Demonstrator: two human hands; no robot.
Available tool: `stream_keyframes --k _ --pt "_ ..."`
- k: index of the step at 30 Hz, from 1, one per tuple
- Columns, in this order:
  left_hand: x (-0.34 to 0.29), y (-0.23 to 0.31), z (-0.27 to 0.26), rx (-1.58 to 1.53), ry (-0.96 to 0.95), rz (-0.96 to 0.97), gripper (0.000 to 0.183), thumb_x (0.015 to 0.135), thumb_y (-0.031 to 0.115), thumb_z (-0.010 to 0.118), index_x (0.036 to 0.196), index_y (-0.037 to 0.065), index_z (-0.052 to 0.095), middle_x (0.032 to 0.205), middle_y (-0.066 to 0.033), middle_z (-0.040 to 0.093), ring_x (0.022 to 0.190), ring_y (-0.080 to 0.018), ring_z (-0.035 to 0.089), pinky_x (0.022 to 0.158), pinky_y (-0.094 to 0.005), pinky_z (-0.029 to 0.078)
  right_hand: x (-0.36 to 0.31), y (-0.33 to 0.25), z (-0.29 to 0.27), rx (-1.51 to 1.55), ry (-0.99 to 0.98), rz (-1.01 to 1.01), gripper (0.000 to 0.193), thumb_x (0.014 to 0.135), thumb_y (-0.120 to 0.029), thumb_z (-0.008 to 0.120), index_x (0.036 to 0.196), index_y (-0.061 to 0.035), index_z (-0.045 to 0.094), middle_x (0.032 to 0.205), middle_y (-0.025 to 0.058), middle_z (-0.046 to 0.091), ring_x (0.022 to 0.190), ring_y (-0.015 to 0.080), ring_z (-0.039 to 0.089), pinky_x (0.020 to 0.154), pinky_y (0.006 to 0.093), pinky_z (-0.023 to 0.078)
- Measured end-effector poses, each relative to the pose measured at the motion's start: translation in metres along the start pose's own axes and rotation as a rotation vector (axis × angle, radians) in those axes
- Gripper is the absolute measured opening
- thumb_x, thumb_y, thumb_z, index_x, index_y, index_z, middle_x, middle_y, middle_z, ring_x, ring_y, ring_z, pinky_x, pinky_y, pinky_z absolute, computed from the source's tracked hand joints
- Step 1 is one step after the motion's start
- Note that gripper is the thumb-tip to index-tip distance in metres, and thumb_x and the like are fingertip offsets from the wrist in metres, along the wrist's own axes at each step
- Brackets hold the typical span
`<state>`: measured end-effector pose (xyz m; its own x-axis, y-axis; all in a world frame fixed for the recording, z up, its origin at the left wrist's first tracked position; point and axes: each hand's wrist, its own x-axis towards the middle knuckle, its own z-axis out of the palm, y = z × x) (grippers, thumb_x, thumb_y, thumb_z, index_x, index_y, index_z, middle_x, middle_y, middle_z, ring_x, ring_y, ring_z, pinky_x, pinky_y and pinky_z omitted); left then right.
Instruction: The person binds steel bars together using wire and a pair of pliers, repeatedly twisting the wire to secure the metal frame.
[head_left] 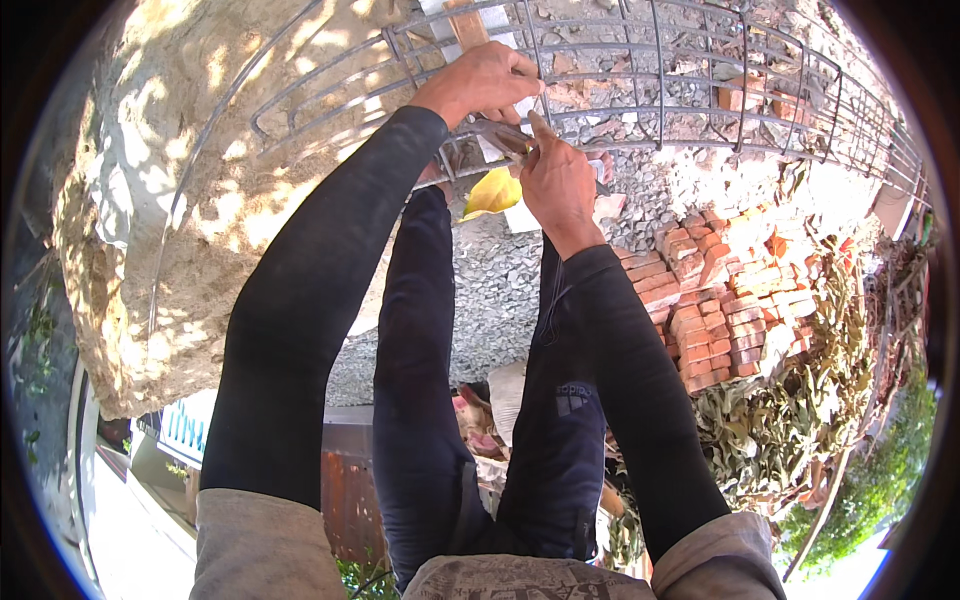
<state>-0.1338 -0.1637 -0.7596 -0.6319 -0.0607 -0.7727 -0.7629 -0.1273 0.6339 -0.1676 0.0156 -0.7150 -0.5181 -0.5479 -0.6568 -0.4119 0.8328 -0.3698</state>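
Note:
A long cage of steel reinforcing bars (pixel 660 100) runs across the top of the view, its bars crossed by square ties. Over its left part is my left hand (pixel 475 85), fingers bent and pinched together at a bar; whatever lies between the fingertips is too small to make out. My right hand (pixel 562 190) is closed just below, the index finger pointing up along the bar. It grips a dark metal tool that looks like pincers (pixel 508 138), its head against the lower bars; the fingers hide most of the handles.
Sand (pixel 250 200) is heaped on the left. Grey gravel (pixel 480 290) covers the ground by my legs, with a yellow leaf (pixel 493 193) near my right hand. Stacked red bricks (pixel 715 310) and dry leaves (pixel 760 430) lie right. A wooden strip (pixel 467 28) crosses the cage.

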Motion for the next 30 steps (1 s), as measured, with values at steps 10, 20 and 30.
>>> stream_keyframes --k 10,20,30 --pt "0.001 -0.009 0.019 0.166 0.201 0.103 0.021 0.092 0.025 0.069 0.099 0.006 0.078 0.074 -0.0165 0.071 0.067 -0.0286 0.074 0.07 -0.0396 0.058 0.012 -0.012 0.021 0.343 0.179 0.207 0.039 0.09 -0.012 0.056 0.125 0.0003 0.069 0.093 0.0294 0.072 0.083 0.0438 0.072 0.08 0.0505 0.057" --pt "0.007 0.001 0.021 0.339 0.284 0.036 0.02 0.088 0.027 0.072 0.096 0.011 0.08 0.083 -0.0145 0.075 0.082 -0.0352 0.072 0.075 -0.0446 0.056 0.02 -0.044 0.047 1.712 0.296 0.716 0.02 0.101 -0.013 0.055 0.11 0.0006 0.066 0.089 0.0081 0.073 0.071 0.0137 0.071 0.052 0.0262 0.055" --pt "0.007 0.013 -0.015 0.307 0.168 -0.069 0.03 0.089 0.026 0.071 0.108 0.004 0.078 0.091 -0.0199 0.075 0.082 -0.0292 0.074 0.078 -0.0378 0.056 0.05 -0.036 0.045 2.442 -0.129 0.624 0.016 0.108 -0.015 0.046 0.119 -0.0099 0.057 0.087 -0.0005 0.062 0.068 0.007 0.059 0.057 0.0241 0.052"
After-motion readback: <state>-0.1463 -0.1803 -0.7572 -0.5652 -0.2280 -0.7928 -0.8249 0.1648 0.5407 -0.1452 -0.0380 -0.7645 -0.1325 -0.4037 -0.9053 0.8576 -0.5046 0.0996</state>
